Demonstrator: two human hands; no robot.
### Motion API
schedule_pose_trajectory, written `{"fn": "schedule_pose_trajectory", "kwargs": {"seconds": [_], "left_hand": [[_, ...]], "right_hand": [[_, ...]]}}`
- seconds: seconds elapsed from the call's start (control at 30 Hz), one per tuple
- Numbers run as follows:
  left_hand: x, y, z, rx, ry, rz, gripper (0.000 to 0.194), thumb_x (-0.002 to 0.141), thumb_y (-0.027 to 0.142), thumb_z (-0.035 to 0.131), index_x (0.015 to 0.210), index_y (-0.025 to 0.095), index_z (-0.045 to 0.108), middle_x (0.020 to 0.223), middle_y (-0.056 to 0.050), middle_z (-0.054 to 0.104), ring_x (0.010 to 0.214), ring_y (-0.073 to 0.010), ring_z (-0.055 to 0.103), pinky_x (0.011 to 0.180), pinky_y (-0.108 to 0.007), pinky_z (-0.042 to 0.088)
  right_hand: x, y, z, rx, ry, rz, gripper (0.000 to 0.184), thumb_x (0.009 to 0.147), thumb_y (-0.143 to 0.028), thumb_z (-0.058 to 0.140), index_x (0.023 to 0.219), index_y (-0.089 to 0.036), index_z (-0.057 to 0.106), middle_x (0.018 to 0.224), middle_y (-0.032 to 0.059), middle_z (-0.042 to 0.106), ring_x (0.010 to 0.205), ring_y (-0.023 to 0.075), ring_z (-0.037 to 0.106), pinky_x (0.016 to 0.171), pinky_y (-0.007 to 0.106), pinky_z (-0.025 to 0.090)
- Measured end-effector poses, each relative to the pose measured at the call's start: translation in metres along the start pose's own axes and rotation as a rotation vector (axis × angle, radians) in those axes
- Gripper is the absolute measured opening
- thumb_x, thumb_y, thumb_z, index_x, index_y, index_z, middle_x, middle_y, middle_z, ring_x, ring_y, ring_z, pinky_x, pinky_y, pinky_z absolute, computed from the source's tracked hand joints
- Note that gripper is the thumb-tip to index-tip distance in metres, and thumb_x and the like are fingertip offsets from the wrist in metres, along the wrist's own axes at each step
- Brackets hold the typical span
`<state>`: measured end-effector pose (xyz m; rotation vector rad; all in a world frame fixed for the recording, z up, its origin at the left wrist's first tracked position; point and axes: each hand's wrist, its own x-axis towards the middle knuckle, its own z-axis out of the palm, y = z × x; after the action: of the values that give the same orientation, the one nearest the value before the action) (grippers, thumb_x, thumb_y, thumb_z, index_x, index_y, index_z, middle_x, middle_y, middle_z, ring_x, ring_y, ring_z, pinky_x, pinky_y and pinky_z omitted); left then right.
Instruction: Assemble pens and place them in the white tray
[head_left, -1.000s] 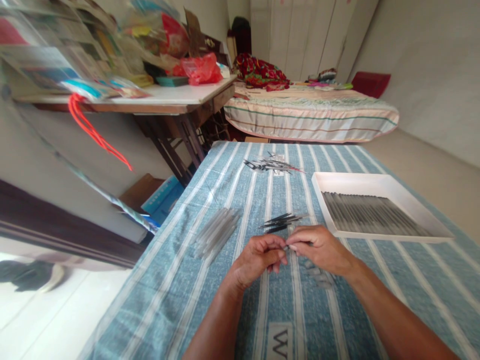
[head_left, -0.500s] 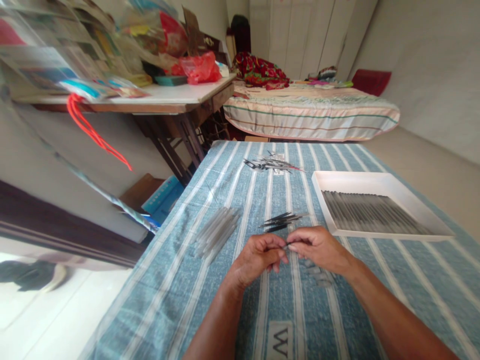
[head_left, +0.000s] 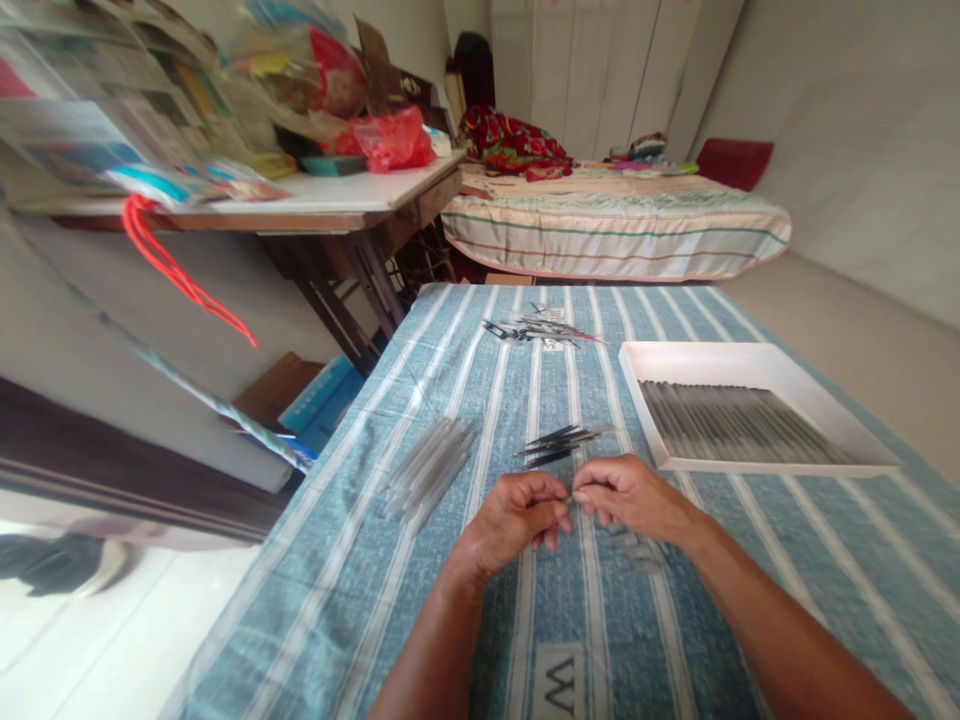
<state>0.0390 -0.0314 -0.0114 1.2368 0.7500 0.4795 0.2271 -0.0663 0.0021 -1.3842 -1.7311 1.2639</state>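
My left hand and my right hand meet fingertip to fingertip over the blue striped tablecloth. Both pinch a small thin part between them; it is too small to name. Just beyond the fingers lies a small bunch of dark thin sticks. A bundle of clear tubes lies to the left of my left hand. A few small clear pieces rest on the cloth under my right wrist.
A white tray with a row of grey sticks stands at the right. Another heap of dark thin parts lies at the table's far end. A cluttered side table is at the left, a bed behind.
Both hands stay pinched together in the same spot. The view has shifted slightly.
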Motion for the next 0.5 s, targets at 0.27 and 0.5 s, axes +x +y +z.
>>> {"fn": "schedule_pose_trajectory", "kwargs": {"seconds": [0.27, 0.5], "left_hand": [[-0.002, 0.002, 0.001, -0.001, -0.013, -0.038, 0.014, 0.073, 0.025, 0.063, 0.081, 0.013, 0.061, 0.063, -0.001, 0.066, 0.042, -0.0065, 0.053, 0.040, -0.017, 0.034], [-0.003, 0.004, 0.000, -0.032, -0.004, -0.037, 0.017, 0.072, 0.027, 0.065, 0.081, 0.013, 0.061, 0.063, -0.002, 0.067, 0.042, -0.0067, 0.053, 0.039, -0.017, 0.034]], "right_hand": [[-0.001, 0.012, 0.002, 0.047, -0.008, -0.038, 0.013, 0.081, -0.025, 0.053, 0.077, -0.016, 0.060, 0.059, -0.0016, 0.058, 0.050, 0.0098, 0.054, 0.048, 0.020, 0.043], [-0.001, 0.009, 0.005, 0.068, 0.030, -0.041, 0.012, 0.081, -0.024, 0.052, 0.080, -0.016, 0.061, 0.057, -0.0022, 0.057, 0.050, 0.0101, 0.056, 0.048, 0.020, 0.044]]}}
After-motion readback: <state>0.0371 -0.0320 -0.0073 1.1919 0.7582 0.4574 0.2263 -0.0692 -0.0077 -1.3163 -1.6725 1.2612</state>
